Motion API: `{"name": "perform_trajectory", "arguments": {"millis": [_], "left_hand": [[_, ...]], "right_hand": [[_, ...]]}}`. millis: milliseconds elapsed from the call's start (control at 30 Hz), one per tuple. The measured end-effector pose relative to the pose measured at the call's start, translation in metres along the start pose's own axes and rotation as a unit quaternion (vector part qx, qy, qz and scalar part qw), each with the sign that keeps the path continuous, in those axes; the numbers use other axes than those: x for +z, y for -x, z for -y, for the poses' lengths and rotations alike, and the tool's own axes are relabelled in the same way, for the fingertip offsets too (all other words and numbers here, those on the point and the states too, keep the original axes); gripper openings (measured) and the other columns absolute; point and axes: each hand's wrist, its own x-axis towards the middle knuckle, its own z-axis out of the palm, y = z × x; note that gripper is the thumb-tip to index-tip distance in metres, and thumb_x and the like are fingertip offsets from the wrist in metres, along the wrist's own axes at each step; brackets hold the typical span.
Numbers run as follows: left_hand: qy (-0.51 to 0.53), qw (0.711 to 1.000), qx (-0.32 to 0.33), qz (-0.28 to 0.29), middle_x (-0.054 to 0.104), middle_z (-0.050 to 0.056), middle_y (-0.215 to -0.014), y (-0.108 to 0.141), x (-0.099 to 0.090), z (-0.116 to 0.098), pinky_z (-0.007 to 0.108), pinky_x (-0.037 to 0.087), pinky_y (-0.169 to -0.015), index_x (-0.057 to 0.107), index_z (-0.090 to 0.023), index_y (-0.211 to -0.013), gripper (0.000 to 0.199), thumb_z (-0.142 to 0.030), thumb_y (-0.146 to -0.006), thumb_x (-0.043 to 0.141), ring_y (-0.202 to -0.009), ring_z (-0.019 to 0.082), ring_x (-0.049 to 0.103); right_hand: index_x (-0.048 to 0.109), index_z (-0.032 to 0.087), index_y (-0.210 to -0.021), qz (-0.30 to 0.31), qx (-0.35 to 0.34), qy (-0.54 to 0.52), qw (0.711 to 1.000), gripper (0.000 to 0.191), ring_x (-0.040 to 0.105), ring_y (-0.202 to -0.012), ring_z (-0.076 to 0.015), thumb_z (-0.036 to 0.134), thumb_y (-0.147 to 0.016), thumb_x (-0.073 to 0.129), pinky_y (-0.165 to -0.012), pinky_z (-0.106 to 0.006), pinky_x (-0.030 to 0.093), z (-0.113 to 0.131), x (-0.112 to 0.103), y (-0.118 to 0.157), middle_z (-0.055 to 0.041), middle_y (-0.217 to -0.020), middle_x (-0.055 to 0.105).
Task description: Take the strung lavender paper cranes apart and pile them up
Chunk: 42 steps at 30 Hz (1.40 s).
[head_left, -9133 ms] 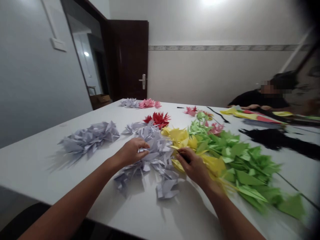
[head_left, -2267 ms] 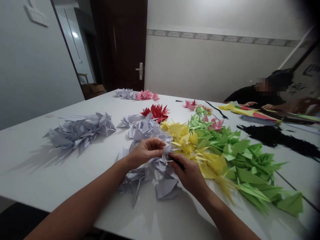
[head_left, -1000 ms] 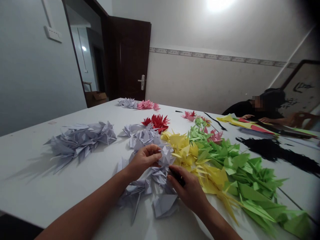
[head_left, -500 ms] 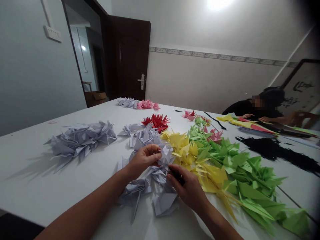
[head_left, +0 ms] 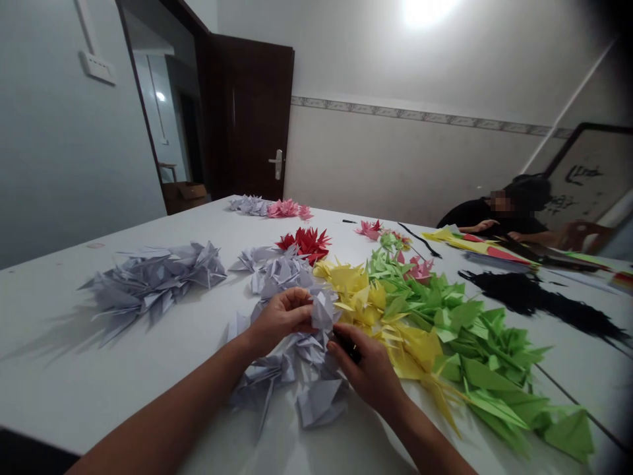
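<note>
My left hand (head_left: 283, 319) pinches a folded white paper piece (head_left: 324, 310) between thumb and fingers, above a heap of similar folded papers. Close to its lower edge, my right hand (head_left: 366, 363) is closed around a small black object (head_left: 346, 344) whose kind I cannot make out. More white folded papers (head_left: 291, 274) lie beneath and beyond my hands. Just right of them is a row of yellow folded papers (head_left: 359, 290), with a long pile of green ones (head_left: 459, 316) alongside.
Another white paper pile (head_left: 153, 280) sits to the left on the white table (head_left: 192, 396). Red paper (head_left: 304, 245) and pink paper (head_left: 289, 209) lie farther back. Black strands (head_left: 539, 300) spread at right. A person (head_left: 472, 218) in dark clothes leans at the far right edge.
The whole view has shifted slightly. My hands keep nearly the same pose, and the white paper piece held in the left has turned a little.
</note>
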Motion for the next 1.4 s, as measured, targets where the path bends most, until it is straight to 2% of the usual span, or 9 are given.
{"name": "perform_trajectory", "arguments": {"millis": [267, 533, 600, 667, 833, 933, 1100, 1267, 1400], "left_hand": [[-0.001, 1.0, -0.005, 0.001, 0.059, -0.002, -0.074, 0.002, 0.003, -0.002, 0.025, 0.054, -0.061, 0.056, -0.015, -0.077, 0.036, -0.032, -0.057, 0.079, -0.064, 0.01, 0.059], [-0.008, 1.0, 0.014, 0.003, 0.059, -0.002, -0.075, 0.0, -0.001, 0.0, 0.026, 0.056, -0.062, 0.058, -0.014, -0.078, 0.032, -0.03, -0.058, 0.078, -0.064, 0.009, 0.06], [-0.01, 0.999, 0.037, -0.033, 0.059, -0.002, -0.072, -0.002, -0.004, -0.005, 0.024, 0.055, -0.058, 0.057, -0.014, -0.078, 0.033, -0.03, -0.057, 0.077, -0.061, 0.008, 0.059], [-0.006, 0.993, 0.068, -0.097, 0.058, -0.003, -0.068, -0.004, -0.009, -0.012, 0.02, 0.052, -0.05, 0.056, -0.015, -0.081, 0.034, -0.029, -0.056, 0.076, -0.056, 0.008, 0.059], [-0.001, 0.955, 0.155, -0.252, 0.058, -0.004, -0.072, -0.017, -0.036, -0.031, 0.013, 0.034, -0.034, 0.051, -0.017, -0.092, 0.036, -0.025, -0.061, 0.066, -0.047, 0.011, 0.062], [0.0, 0.921, 0.203, -0.332, 0.055, -0.006, -0.071, -0.025, -0.058, -0.037, 0.012, 0.031, -0.032, 0.047, -0.018, -0.1, 0.036, -0.02, -0.067, 0.059, -0.041, 0.008, 0.059], [0.002, 0.865, 0.248, -0.436, 0.055, -0.004, -0.081, -0.031, -0.094, -0.039, 0.012, 0.037, -0.036, 0.043, -0.021, -0.106, 0.037, -0.014, -0.071, 0.055, -0.045, 0.006, 0.06], [-0.024, 0.838, 0.235, -0.491, 0.054, -0.002, -0.084, -0.035, -0.122, -0.033, 0.012, 0.039, -0.038, 0.041, -0.021, -0.109, 0.041, -0.009, -0.072, 0.052, -0.047, 0.005, 0.059], [-0.143, 0.824, 0.257, -0.485, 0.054, 0.0, -0.088, -0.039, -0.131, -0.022, 0.014, 0.041, -0.039, 0.042, -0.019, -0.113, 0.043, -0.013, -0.073, 0.055, -0.045, 0.005, 0.057]], "right_hand": [[0.063, 0.017, -0.098, 0.01, -0.006, -0.017, 1.0, 0.019, 0.066, -0.075, -0.0173, 0.024, -0.082, 0.055, -0.067, -0.025, 0.052, 0.0, 0.0, 0.001, -0.0059, -0.087, 0.071], [0.063, 0.019, -0.1, 0.011, -0.007, -0.023, 1.0, 0.019, 0.067, -0.078, -0.0182, 0.024, -0.083, 0.055, -0.071, -0.028, 0.053, -0.001, -0.001, 0.0, -0.0057, -0.09, 0.071], [0.063, 0.018, -0.102, -0.012, -0.005, -0.021, 1.0, 0.022, 0.067, -0.082, -0.0191, 0.026, -0.082, 0.056, -0.074, -0.03, 0.053, -0.005, -0.002, -0.001, -0.0072, -0.094, 0.071], [0.063, 0.017, -0.102, -0.051, 0.007, -0.02, 0.998, 0.024, 0.067, -0.081, -0.0193, 0.029, -0.082, 0.058, -0.074, -0.031, 0.054, -0.01, -0.003, -0.002, -0.0081, -0.093, 0.071], [0.064, 0.016, -0.1, -0.17, 0.061, -0.03, 0.983, 0.029, 0.067, -0.077, -0.0201, 0.037, -0.08, 0.06, -0.071, -0.033, 0.055, -0.026, -0.006, -0.004, -0.0089, -0.089, 0.071], [0.064, 0.016, -0.1, -0.184, 0.071, -0.04, 0.979, 0.031, 0.067, -0.078, -0.0202, 0.039, -0.08, 0.06, -0.072, -0.033, 0.055, -0.032, -0.006, -0.003, -0.0092, -0.089, 0.071], [0.064, 0.015, -0.099, -0.208, 0.074, -0.053, 0.974, 0.033, 0.067, -0.078, -0.0208, 0.04, -0.078, 0.062, -0.072, -0.034, 0.055, -0.038, -0.002, -0.003, -0.0098, -0.09, 0.07], [0.065, 0.015, -0.097, -0.23, 0.078, -0.066, 0.968, 0.033, 0.067, -0.077, -0.021, 0.041, -0.077, 0.063, -0.07, -0.034, 0.055, -0.043, 0.0, -0.003, -0.0094, -0.087, 0.07], [0.065, 0.015, -0.095, -0.243, 0.08, -0.063, 0.965, 0.031, 0.067, -0.075, -0.0206, 0.04, -0.077, 0.064, -0.07, -0.034, 0.055, -0.043, 0.001, -0.003, -0.0089, -0.086, 0.07]]}}
